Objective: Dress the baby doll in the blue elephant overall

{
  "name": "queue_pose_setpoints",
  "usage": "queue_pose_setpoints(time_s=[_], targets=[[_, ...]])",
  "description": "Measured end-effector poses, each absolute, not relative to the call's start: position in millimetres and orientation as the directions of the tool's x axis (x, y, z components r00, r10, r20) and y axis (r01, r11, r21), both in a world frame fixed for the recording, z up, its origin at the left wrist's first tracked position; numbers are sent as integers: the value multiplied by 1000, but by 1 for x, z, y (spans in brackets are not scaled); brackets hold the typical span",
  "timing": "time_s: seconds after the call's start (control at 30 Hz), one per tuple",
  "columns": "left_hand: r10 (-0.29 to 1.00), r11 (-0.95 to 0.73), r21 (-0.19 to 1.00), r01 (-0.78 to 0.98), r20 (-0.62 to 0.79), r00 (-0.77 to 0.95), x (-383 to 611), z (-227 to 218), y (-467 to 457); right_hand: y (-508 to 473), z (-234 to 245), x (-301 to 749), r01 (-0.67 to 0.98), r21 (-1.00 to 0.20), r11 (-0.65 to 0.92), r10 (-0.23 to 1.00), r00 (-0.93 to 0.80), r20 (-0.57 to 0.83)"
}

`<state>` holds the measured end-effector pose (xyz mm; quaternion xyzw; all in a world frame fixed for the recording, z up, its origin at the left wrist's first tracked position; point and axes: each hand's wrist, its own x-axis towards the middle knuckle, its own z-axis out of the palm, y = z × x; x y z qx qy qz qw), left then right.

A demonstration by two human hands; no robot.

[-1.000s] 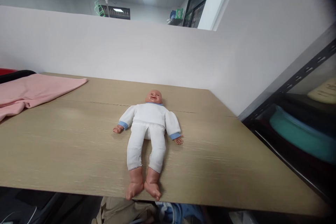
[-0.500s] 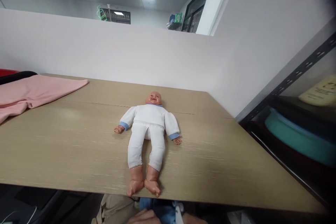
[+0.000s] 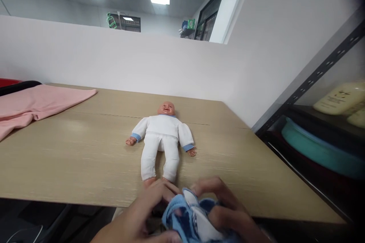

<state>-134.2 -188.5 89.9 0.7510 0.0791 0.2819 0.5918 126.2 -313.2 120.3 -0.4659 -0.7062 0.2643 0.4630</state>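
A baby doll [image 3: 162, 138] in a white suit with blue cuffs lies on its back on the wooden table [image 3: 71, 159], head toward the wall. Both my hands are at the table's near edge, right over the doll's feet, which they hide. My left hand [image 3: 137, 218] and my right hand [image 3: 228, 212] are closed on a small blue and white patterned garment [image 3: 191, 218] bunched between them.
A pink cloth [image 3: 34, 104] lies at the table's far left. A dark metal shelf [image 3: 313, 79] stands on the right, holding a teal basin [image 3: 319, 152] and pale yellow bottles [image 3: 339, 98]. A white partition wall runs behind the table.
My hands have come up from below the table edge with the blue and white garment and now cover the doll's feet. The doll has not moved.
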Motion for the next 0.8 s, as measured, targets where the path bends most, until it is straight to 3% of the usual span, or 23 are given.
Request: queue_pose_setpoints(time_s=[0.1, 0.3, 0.4, 0.6, 0.7, 0.8], targets=[[526, -273, 929, -249, 361, 771, -137, 109, -191, -301, 137, 119, 375, -801, 466, 885, -191, 425], [455, -602, 765, -228, 563, 690, -138, 123, -180, -279, 147, 123, 329, -802, 499, 859, -310, 408], [482, -670, 727, -149, 579, 658, -145, 129, -175, -274, 149, 125, 322, -838, 441, 894, -239, 379], [686, -402, 914, -53, 339, 643, -155, 126, -164, -270, 152, 130, 313, -815, 487, 872, -121, 475], [707, -259, 962, -86, 250, 662, -152, 125, -160, -269, 150, 130, 226, -846, 482, 874, -62, 482], [705, -222, 970, -102, 232, 671, -145, 128, -157, -267, 148, 126, 193, -844, 500, 864, -52, 500]])
